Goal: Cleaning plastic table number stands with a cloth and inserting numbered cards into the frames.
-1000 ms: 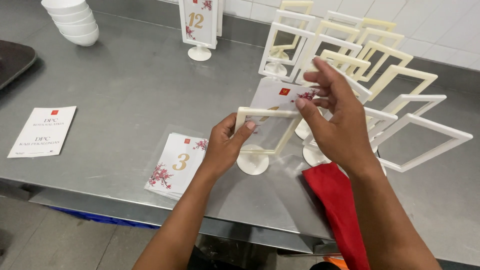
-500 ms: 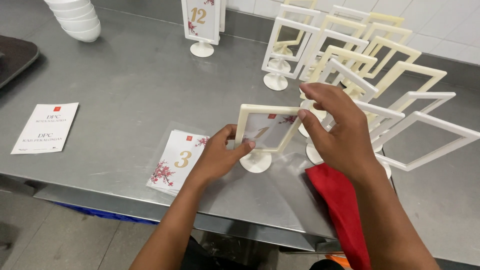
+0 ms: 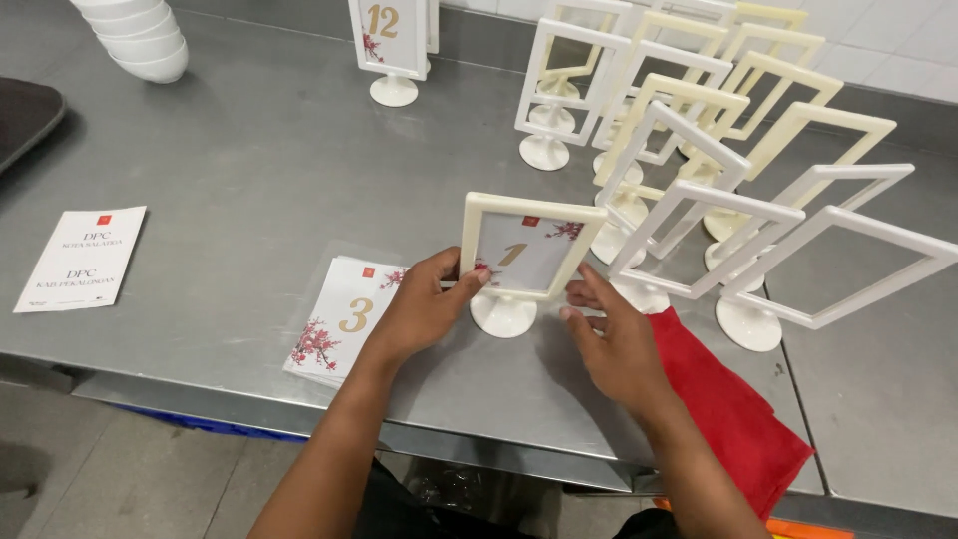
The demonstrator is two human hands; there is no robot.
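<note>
A cream frame stand (image 3: pixel 529 252) holding a numbered card with red blossoms stands upright on the steel table (image 3: pixel 230 180). My left hand (image 3: pixel 424 309) grips its left edge, thumb on the front. My right hand (image 3: pixel 619 344) sits at its right lower corner, fingers spread and touching the frame's edge and base. A small stack of laminated numbered cards (image 3: pixel 344 317) lies just left of my left hand.
Several empty cream frame stands (image 3: pixel 718 190) crowd the right and back. A filled stand (image 3: pixel 391 40) is at the back, stacked white bowls (image 3: pixel 135 40) far left, a white printed card (image 3: pixel 85 258) left, a red cloth (image 3: pixel 728 409) under my right wrist.
My right hand pushed the card down into the frame, then dropped from the top to the frame's lower right side. The frame now stands upright on its base.
</note>
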